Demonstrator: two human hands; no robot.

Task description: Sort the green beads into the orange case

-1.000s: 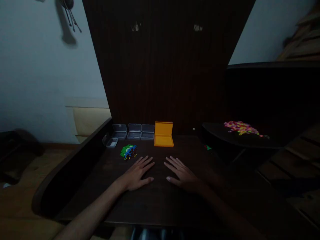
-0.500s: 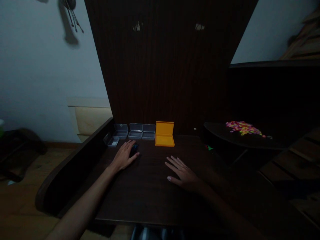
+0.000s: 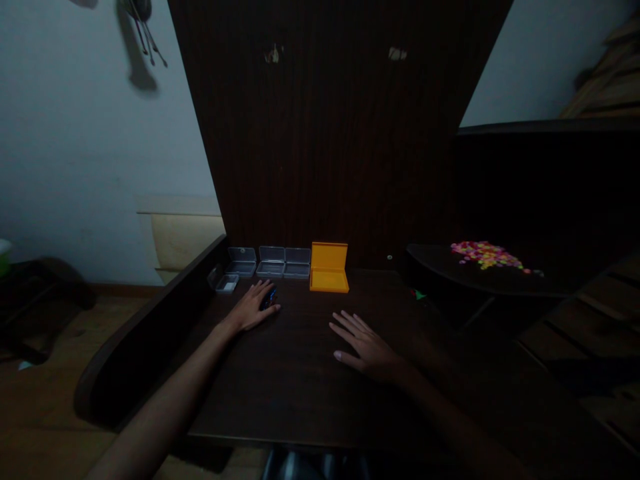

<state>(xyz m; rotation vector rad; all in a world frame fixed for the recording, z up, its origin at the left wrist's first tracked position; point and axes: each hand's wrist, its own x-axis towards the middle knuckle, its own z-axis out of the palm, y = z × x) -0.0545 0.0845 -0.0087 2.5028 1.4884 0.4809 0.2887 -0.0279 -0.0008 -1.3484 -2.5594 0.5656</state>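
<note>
My left hand (image 3: 253, 307) lies on the dark table with fingers stretched forward and thumb apart. Between its thumb and index finger shows a small, shiny dark blue thing (image 3: 271, 298), partly covered by the hand; its kind is too dim to make out. My right hand (image 3: 364, 347) rests palm down farther right, fingers spread, with nothing in it. Beyond the hands, an orange box (image 3: 329, 280) stands with its lid raised. To its left are several clear plastic boxes with raised lids, among them one in the middle (image 3: 271, 269) and a smaller one (image 3: 227, 284) nearer my left hand.
Many small bright-coloured pieces (image 3: 485, 255) are heaped on a raised corner shelf (image 3: 440, 263) at the right. Below the shelf's left end lies a small green piece (image 3: 419, 295). A raised side board (image 3: 150, 333) borders the table's left, and a tall dark panel (image 3: 320, 133) its back.
My left hand has shifted very slightly, and more of the dark blue thing shows between thumb and fingers. The right hand stays in place.
</note>
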